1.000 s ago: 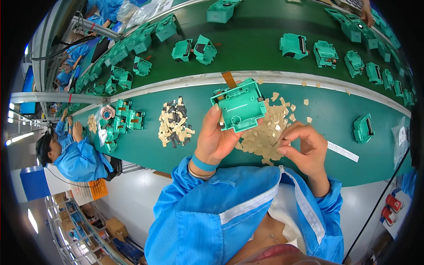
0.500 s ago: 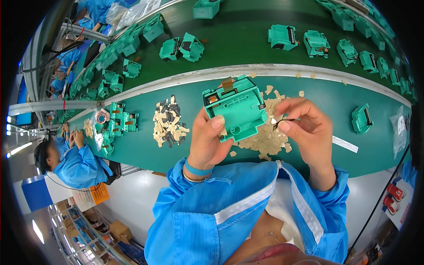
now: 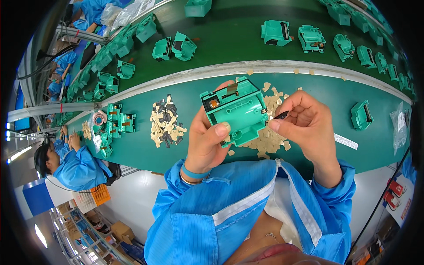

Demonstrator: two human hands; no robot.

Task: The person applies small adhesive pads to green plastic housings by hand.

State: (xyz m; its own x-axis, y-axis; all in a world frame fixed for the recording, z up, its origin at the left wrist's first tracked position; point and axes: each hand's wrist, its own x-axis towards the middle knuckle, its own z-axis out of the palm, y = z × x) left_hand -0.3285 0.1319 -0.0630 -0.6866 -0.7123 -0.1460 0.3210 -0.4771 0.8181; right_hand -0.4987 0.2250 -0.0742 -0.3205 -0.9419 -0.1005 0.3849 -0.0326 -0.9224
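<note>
My left hand point(image 3: 207, 137) grips a green plastic housing point(image 3: 236, 115), thumb on its lower left corner, fingers behind it. The housing is tilted with its hollow side toward me; an amber film strip point(image 3: 231, 89) lies on its top edge, and a copper-coloured part shows in its upper left corner. Close to the housing's right side, my right hand point(image 3: 304, 121) pinches a small thin black piece point(image 3: 281, 115) between thumb and forefinger. Beneath both hands spreads a pile of cream-coloured paper-like scraps point(image 3: 269, 142), partly hidden by the housing.
Left of me lies a pile of mixed cream and black pieces point(image 3: 165, 121). Farther left, several green housings point(image 3: 115, 119) stand near a tape roll point(image 3: 99, 118) and a co-worker point(image 3: 79, 165). A single housing point(image 3: 361, 115) and a plastic bag point(image 3: 399, 126) lie at right. Beyond the metal rail point(image 3: 247, 67), a belt carries more housings.
The housing in my left hand has tipped slightly. My right hand has turned the black piece, which now shows broader. Housings on the belt have shifted left a little.
</note>
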